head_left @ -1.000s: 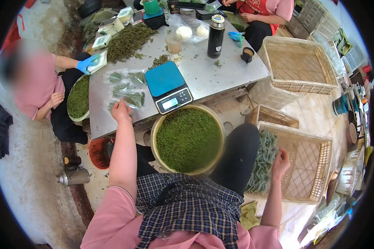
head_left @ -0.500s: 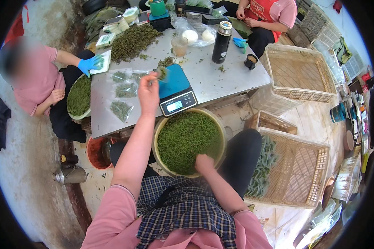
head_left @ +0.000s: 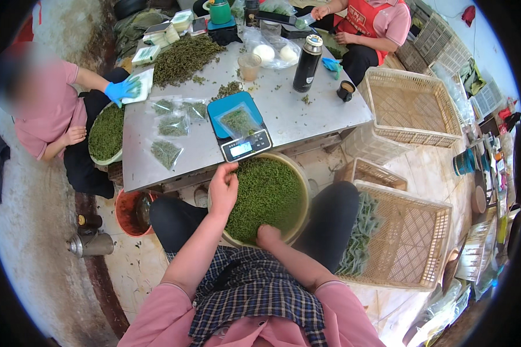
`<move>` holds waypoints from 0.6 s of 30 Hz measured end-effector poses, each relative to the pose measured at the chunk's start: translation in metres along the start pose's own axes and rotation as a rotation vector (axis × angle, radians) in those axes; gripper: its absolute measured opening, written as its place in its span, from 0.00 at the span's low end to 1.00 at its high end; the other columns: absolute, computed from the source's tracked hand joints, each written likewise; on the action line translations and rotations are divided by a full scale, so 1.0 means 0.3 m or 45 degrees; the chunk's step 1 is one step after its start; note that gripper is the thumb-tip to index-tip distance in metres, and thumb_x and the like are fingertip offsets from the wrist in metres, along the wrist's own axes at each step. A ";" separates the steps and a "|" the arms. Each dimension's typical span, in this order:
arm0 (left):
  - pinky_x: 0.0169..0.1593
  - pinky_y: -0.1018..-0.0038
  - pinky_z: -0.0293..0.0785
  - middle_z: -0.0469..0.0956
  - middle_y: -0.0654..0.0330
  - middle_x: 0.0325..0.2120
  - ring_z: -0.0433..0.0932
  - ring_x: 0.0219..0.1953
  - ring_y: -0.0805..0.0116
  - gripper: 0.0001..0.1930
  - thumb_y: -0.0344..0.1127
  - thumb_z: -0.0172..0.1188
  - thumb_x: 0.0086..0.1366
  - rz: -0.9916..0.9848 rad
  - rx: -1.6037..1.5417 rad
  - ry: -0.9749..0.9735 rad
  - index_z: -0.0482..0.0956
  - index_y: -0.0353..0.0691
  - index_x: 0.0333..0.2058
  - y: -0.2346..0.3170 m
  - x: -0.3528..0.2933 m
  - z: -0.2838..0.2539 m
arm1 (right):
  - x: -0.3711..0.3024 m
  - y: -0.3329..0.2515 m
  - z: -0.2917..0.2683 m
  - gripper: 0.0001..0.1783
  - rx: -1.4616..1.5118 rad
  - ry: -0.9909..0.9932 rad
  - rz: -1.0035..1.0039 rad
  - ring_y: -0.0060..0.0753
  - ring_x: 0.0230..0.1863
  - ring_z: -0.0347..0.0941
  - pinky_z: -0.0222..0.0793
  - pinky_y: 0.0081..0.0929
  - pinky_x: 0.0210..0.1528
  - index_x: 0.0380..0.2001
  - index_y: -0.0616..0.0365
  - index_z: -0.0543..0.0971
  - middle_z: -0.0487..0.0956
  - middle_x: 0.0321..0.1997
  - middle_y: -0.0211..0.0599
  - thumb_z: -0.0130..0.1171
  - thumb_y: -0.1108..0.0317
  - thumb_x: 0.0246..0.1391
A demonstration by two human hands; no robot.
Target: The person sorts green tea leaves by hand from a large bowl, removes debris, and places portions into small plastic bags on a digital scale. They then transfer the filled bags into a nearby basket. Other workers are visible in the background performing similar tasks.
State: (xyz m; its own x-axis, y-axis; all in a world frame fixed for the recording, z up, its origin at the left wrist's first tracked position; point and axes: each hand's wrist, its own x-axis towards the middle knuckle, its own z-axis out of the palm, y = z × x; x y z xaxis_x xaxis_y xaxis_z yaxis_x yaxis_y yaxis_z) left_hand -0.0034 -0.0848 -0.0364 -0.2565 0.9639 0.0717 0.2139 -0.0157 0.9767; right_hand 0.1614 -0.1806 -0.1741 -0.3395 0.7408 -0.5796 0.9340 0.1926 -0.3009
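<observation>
Over a tub (head_left: 305,194) of berries (head_left: 269,194), the left hand (head_left: 223,188) curls, its hold unclear; the right hand (head_left: 268,235) rests among them, fingers hidden. One packed bag (head_left: 239,121) sits on the scale (head_left: 255,146), four lie on the counter (head_left: 324,113), more line a crate (head_left: 411,237); plenty remains unbagged.

Your right hand (head_left: 268,236) dips into the green-filled basin (head_left: 305,199); your left hand (head_left: 223,188) hangs by its rim. At the bench's (head_left: 312,118) near edge, a filled bag (head_left: 239,122) lies on the scale (head_left: 228,102).
</observation>
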 end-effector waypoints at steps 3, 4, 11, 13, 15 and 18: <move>0.49 0.78 0.70 0.77 0.60 0.39 0.75 0.43 0.73 0.09 0.23 0.51 0.64 -0.191 -0.063 -0.141 0.74 0.34 0.42 -0.098 -0.116 0.011 | 0.019 0.034 -0.008 0.22 0.170 0.049 0.140 0.41 0.34 0.80 0.76 0.37 0.35 0.36 0.64 0.78 0.80 0.31 0.48 0.66 0.56 0.44; 0.47 0.78 0.70 0.78 0.61 0.38 0.75 0.42 0.74 0.09 0.25 0.52 0.64 -0.274 -0.059 -0.200 0.75 0.34 0.42 -0.158 -0.149 0.010 | 0.023 0.035 -0.029 0.20 0.410 -0.035 0.187 0.39 0.33 0.79 0.77 0.35 0.34 0.36 0.64 0.78 0.80 0.30 0.46 0.65 0.60 0.44; 0.35 0.80 0.71 0.78 0.62 0.35 0.75 0.33 0.77 0.13 0.34 0.54 0.66 -0.801 -0.200 -0.509 0.75 0.35 0.47 -0.262 -0.242 0.042 | -0.030 -0.036 -0.253 0.12 2.056 -0.152 0.084 0.29 0.32 0.78 0.79 0.24 0.36 0.43 0.64 0.76 0.78 0.34 0.37 0.56 0.77 0.54; 0.35 0.80 0.72 0.79 0.61 0.35 0.75 0.32 0.77 0.12 0.31 0.55 0.65 -0.788 -0.300 -0.484 0.76 0.34 0.46 -0.235 -0.234 0.045 | -0.041 -0.050 -0.282 0.13 2.288 -0.143 0.076 0.29 0.33 0.78 0.79 0.24 0.38 0.45 0.65 0.75 0.78 0.37 0.38 0.54 0.77 0.55; 0.37 0.79 0.73 0.79 0.60 0.35 0.76 0.33 0.76 0.12 0.29 0.56 0.64 -0.780 -0.384 -0.430 0.77 0.34 0.45 -0.199 -0.225 0.042 | -0.062 -0.065 -0.313 0.14 2.457 -0.142 0.123 0.29 0.33 0.78 0.79 0.23 0.40 0.47 0.66 0.73 0.77 0.39 0.39 0.54 0.77 0.56; 0.38 0.77 0.74 0.79 0.59 0.34 0.77 0.34 0.73 0.11 0.28 0.58 0.61 -0.671 -0.378 -0.404 0.77 0.32 0.43 -0.207 -0.226 0.040 | -0.078 -0.066 -0.314 0.15 2.521 -0.031 0.147 0.29 0.36 0.78 0.79 0.24 0.42 0.48 0.66 0.73 0.77 0.40 0.39 0.54 0.75 0.57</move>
State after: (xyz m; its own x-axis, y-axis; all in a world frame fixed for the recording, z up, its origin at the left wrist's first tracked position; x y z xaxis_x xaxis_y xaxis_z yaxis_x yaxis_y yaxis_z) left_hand 0.0120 -0.1460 -0.1044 0.0428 0.8934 -0.4473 -0.1430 0.4486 0.8822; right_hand 0.1613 -0.1410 -0.0832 -0.3145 0.6843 -0.6579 -0.4519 -0.7174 -0.5302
